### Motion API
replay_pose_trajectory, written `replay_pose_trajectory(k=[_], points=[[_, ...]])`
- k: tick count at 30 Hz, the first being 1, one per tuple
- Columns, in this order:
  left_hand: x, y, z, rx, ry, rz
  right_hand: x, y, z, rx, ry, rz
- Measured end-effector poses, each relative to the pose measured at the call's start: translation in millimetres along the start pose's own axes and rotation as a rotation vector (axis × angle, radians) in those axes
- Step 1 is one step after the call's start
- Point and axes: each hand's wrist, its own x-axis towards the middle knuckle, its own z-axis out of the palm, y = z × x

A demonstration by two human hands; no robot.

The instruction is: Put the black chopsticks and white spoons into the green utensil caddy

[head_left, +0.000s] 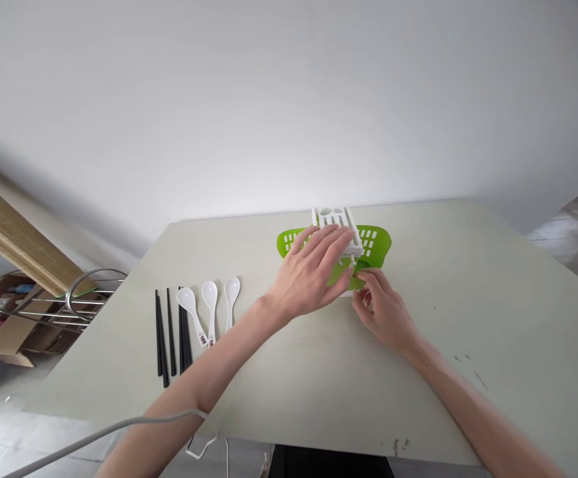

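A green plastic basket (379,245) with slotted sides stands near the back of the table, and a white slotted rack (336,218) rests on it. My left hand (313,265) lies over the front of the rack, fingers stretched out, palm above the basket's near side. At the basket's near right edge, my right hand (381,305) has its fingers pinched against the green rim; what lies between the fingertips is hidden. Left of the hands, several black chopsticks (171,332) and three white spoons (210,299) lie on the table, partly behind my left forearm.
The pale table (418,411) reaches a white wall at the back. A metal rack (77,302) and an open cardboard box (17,325) stand beyond its left edge. A grey cable (134,421) crosses at the lower left, over my left forearm.
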Motion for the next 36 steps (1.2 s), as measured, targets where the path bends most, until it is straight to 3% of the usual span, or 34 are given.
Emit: replay_pose_trajectory(k=[8, 14, 17, 23, 30, 33, 36], points=[[-1.2, -10.0, 11.0, 0.042, 0.085, -0.025, -0.6, -6.7, 0.9, 0.046, 0.010, 0.015], [-14.8, -53.8, 4.5, 0.071, 0.166, -0.177, -0.5, -15.1, -4.8, 0.103, 0.133, 0.050], [-28.4, -82.5, -4.2, 0.102, 0.210, -0.298, -0.3, -12.1, -4.2, 0.120, 0.131, 0.064], [-55.9, -129.6, -30.5, 0.189, 0.303, -0.491, -3.5, -5.7, 3.0, 0.154, -0.018, 0.065], [-83.7, -174.9, -68.1, 0.233, 0.296, -0.562, -3.3, -4.9, 0.3, 0.141, -0.089, 0.081], [-91.0, -188.2, -82.1, 0.255, 0.291, -0.584, -3.2, -4.6, 1.2, 0.136, -0.105, 0.071], [-88.0, -182.1, -84.8, 0.302, 0.297, -0.539, -3.9, -4.8, 4.3, 0.130, -0.114, 0.063]])
